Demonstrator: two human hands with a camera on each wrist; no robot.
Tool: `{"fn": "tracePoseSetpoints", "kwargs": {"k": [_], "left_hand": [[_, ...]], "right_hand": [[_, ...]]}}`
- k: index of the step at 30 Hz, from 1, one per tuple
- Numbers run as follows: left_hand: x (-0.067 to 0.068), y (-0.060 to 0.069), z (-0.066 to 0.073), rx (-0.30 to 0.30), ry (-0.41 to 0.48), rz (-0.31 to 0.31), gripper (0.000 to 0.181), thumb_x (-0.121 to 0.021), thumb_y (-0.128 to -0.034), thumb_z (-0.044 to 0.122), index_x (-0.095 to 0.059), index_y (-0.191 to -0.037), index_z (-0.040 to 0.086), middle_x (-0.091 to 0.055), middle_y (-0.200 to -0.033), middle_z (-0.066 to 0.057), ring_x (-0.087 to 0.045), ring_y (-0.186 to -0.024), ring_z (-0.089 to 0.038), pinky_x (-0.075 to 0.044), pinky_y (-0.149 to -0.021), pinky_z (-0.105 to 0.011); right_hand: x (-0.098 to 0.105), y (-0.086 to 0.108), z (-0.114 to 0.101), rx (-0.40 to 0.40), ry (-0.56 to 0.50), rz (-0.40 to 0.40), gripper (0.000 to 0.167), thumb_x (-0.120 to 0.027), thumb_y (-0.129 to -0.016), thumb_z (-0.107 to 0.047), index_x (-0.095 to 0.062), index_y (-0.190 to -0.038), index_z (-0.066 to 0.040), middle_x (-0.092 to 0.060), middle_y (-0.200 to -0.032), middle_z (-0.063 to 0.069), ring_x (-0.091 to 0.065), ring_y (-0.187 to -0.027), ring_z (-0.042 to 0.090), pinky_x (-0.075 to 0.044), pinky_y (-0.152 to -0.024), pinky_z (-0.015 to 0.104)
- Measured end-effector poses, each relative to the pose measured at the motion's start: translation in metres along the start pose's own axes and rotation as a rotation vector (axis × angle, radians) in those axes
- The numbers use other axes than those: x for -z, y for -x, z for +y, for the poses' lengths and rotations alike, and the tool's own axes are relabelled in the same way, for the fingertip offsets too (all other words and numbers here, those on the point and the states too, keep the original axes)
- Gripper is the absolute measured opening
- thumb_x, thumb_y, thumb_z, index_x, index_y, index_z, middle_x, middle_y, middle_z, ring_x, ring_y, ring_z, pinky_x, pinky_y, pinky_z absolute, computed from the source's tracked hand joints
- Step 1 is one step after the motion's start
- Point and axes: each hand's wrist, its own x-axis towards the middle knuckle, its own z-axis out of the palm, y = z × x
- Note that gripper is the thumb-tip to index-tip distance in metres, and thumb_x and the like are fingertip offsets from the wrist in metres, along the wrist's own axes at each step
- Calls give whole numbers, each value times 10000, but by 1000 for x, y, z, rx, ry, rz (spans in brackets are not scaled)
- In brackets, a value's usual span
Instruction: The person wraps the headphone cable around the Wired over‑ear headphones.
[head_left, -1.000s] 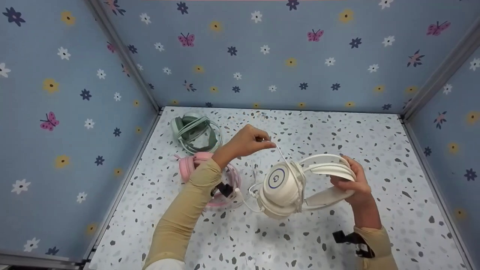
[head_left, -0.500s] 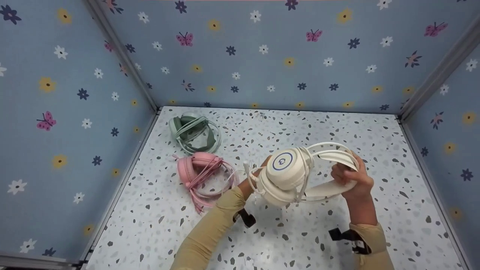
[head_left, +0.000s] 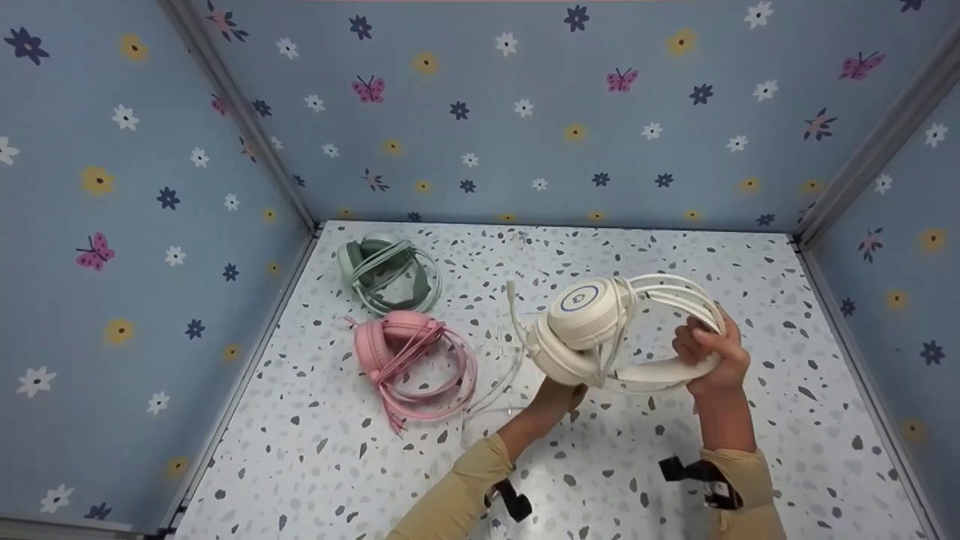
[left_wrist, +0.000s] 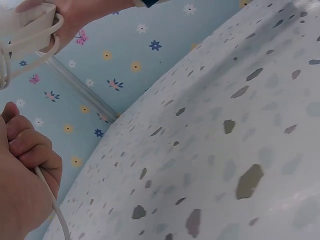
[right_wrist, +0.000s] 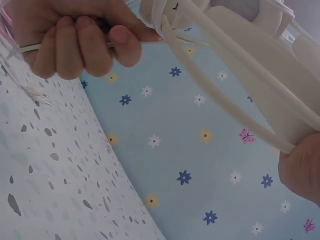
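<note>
A white over-ear headset (head_left: 589,319) is held up above the table, ear cups to the left. My right hand (head_left: 718,356) grips its headband (head_left: 667,371) at the right end. Below the ear cups, my left hand (head_left: 559,405) is partly hidden in the head view. The left wrist view shows its curled fingers (left_wrist: 35,150) around the headset's thin white cable (left_wrist: 57,212). In the right wrist view, that cable runs through the left fist toward the ear cups. A microphone boom (head_left: 513,300) sticks out at the headset's left, and some cable is wound around the cups.
Left of the hands lies a pink headset (head_left: 409,349) with its cable bundled. Behind it is a green headset (head_left: 382,266), also bundled. White cable plugs (right_wrist: 37,95) hang or lie near the speckled table (head_left: 780,300). Flower-patterned panels (head_left: 517,112) enclose the back and sides.
My left hand has come from above and left of the ear cups, down around to beneath them, bringing the cable. The headset has risen slightly and tilted; the right hand keeps its hold.
</note>
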Motion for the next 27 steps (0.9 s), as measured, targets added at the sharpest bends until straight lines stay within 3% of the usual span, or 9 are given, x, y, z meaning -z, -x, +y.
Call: {"fn": "tracePoseSetpoints", "kwargs": {"k": [7, 11, 15, 20, 24, 27], "left_hand": [[-8, 25, -9, 62, -65, 113, 465, -331, -1072, 310, -453, -665, 122, -335, -505, 49, -273, -434, -92, -263, -432, -236], [-20, 42, -3, -22, -105, 172, 428, -376, -1061, 165, -443, -653, 56, -350, -524, 79, -308, -460, -53, -290, -470, -208], [-29, 56, 15, -103, -139, 215, 391, -394, -1048, 83, -447, -668, 5, -380, -567, 94, -353, -508, -27, -320, -528, -188], [-29, 75, 27, -147, -234, 190, 371, -422, -1045, 88, -431, -677, 38, -368, -568, 59, -324, -506, -9, -291, -508, -161], [-20, 88, 9, -163, -335, 147, 385, -431, -1054, 178, -412, -678, 97, -343, -567, 58, -275, -490, -12, -261, -472, -161], [-14, 94, -2, -177, -406, 132, 393, -437, -1053, 216, -390, -671, 139, -316, -558, 79, -243, -469, -15, -252, -446, -176]], "right_hand": [[8, -4, -11, 78, 49, 189, 143, -420, -855, 153, -522, -818, 59, -179, -534, 46, -152, -439, 123, -113, -422, 237], [12, -9, -11, 82, 43, 257, 112, -459, -859, 142, -545, -846, 73, -162, -531, 43, -148, -439, 123, -115, -427, 235], [13, -12, -11, 79, 36, 323, 117, -489, -856, 131, -583, -917, 98, -153, -528, 34, -152, -434, 121, -118, -426, 237], [15, -12, -15, 101, 45, 444, 164, -499, -874, 104, -588, -1010, 81, -157, -536, 22, -142, -436, 117, -151, -411, 238], [19, -9, -20, 125, 148, 530, 207, -501, -894, 75, -584, -1084, 68, -161, -550, 13, -122, -449, 112, -159, -403, 230], [23, -8, -18, 130, 190, 546, 110, -517, -889, 81, -585, -968, 48, -153, -553, 12, -117, -453, 109, -148, -403, 229]]}}
